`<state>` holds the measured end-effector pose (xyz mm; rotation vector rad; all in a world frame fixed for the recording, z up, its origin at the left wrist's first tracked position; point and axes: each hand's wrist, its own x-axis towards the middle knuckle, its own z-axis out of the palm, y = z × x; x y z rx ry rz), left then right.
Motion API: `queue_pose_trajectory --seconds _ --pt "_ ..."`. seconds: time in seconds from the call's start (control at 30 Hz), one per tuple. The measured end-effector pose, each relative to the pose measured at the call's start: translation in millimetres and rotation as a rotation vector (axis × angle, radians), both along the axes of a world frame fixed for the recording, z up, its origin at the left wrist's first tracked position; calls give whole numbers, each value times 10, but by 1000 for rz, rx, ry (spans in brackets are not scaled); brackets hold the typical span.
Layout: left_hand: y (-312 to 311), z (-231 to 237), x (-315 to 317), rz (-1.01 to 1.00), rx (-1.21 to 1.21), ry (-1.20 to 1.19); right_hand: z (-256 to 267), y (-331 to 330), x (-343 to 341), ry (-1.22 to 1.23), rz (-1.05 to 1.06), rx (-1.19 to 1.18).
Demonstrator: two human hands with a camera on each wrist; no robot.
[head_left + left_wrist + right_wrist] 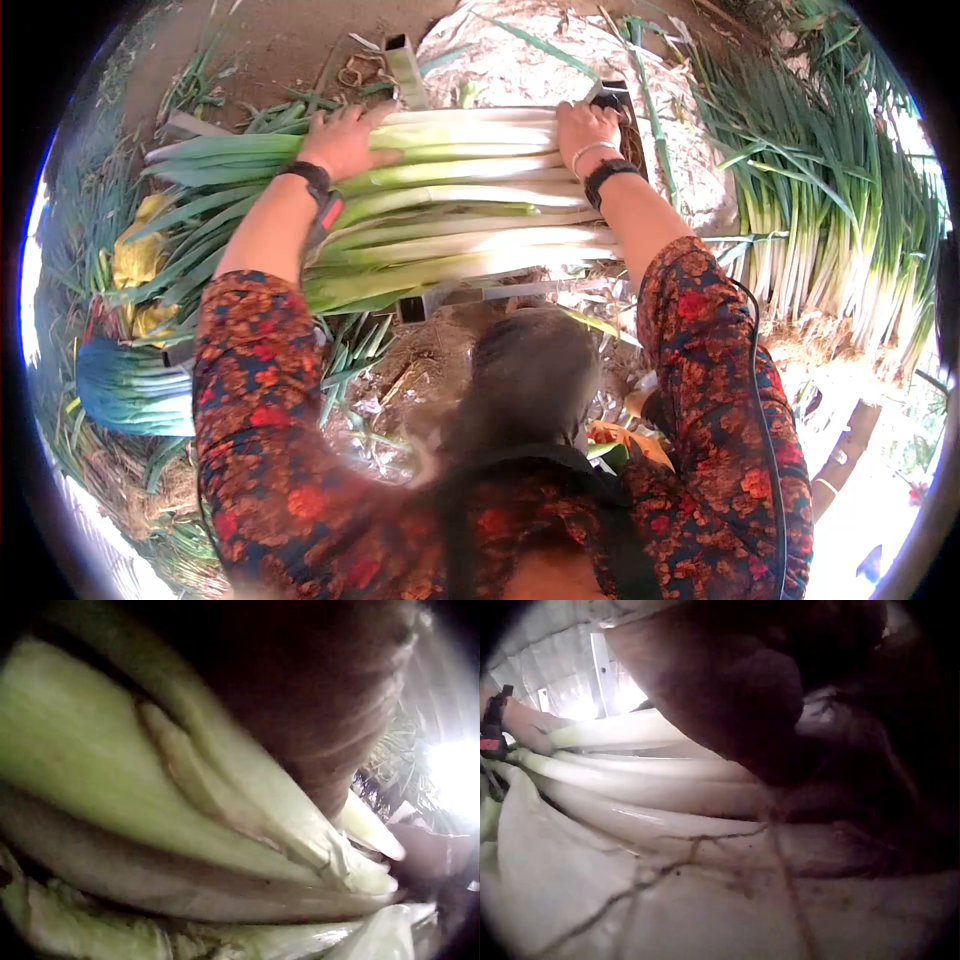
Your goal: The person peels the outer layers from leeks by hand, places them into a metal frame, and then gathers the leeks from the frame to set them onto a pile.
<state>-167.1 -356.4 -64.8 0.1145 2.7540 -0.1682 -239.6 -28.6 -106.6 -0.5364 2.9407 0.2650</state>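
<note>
Straight before me lies a wide row of leeks (450, 195), leaves (215, 172) toward the left, white ends (560, 205) toward the right, with metal bars (404, 75) showing at the far and near sides. My left hand (343, 142) rests on the far leeks, fingers extended, thumb spread. My right hand (588, 135) lies over the far white ends; whether it grips them, I cannot tell. I think gentle, equal pressure would align the ends without bruising the stems.
</note>
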Motion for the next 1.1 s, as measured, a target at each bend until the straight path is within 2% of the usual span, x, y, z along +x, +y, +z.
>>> queue_pose_trajectory --seconds 0.17,0.23,0.27,0.3,0.33,0.37,0.4,0.43,0.47,0.5,0.57,0.63,0.67,0.7,0.73,0.77,0.8,0.83,0.87,0.9,0.93,0.97,1.0,1.07,1.1 --pt "27 -52 -102 -3 -76 -97 2 -125 -113 -67 -18 40" --pt "-21 -88 -163 -8 -44 -130 -125 -127 -137 -40 164 224" --pt "-25 -73 -192 -21 -26 -150 -100 -171 -168 -143 22 148" --pt "-15 -54 -219 -47 -8 -162 -132 -145 -121 -46 92 188" --pt "10 -55 -212 40 30 -166 153 -143 -25 -95 113 232" --pt "-84 -180 -235 -6 2 -142 172 -148 -68 -212 34 242" --pt "-111 -224 -234 27 0 -145 22 -136 -136 -173 10 169" --pt "-468 -587 -339 -23 108 -126 166 -50 -81 -273 -11 70" --pt "2 -157 -267 98 -100 -207 181 61 -58 -262 34 -147" --pt "-180 -322 -340 69 -93 -188 416 97 46 -278 50 -164" --pt "89 -88 -345 93 -218 -207 600 143 196 -55 93 -352" --pt "392 203 -319 147 -297 -264 999 380 419 -73 75 -566" --pt "584 362 -221 122 -300 -197 1067 548 574 12 34 -660" --pt "633 393 -139 80 -235 -149 1148 770 819 111 8 -747" --pt "631 404 -167 35 -175 -111 1452 1115 1093 139 -2 -712" --pt "663 454 -180 -14 -120 -75 1351 1384 1108 199 27 -720" --pt "892 673 -111 -46 81 -13 652 1665 863 251 58 -1075" --pt "1155 915 23 -67 258 43 897 1929 1100 275 -174 -813" --pt "1462 1177 196 -89 434 99 963 2242 1265 161 -311 -813" --pt "1860 1489 442 -145 488 148 763 2560 1295 124 -443 -836" --pt "2270 1744 698 -200 542 195 825 2821 1428 -40 -697 -847" --pt "2570 1854 900 -192 566 167 481 3175 1466 118 -657 -718" --pt "2761 1844 1046 -380 803 137 224 3498 1575 193 -695 -772" --pt "3224 1785 1322 -530 1048 -23 -170 4178 1768 95 -717 -534" --pt "3458 1766 1440 -499 1012 -138 -296 4440 1844 68 -823 -540"
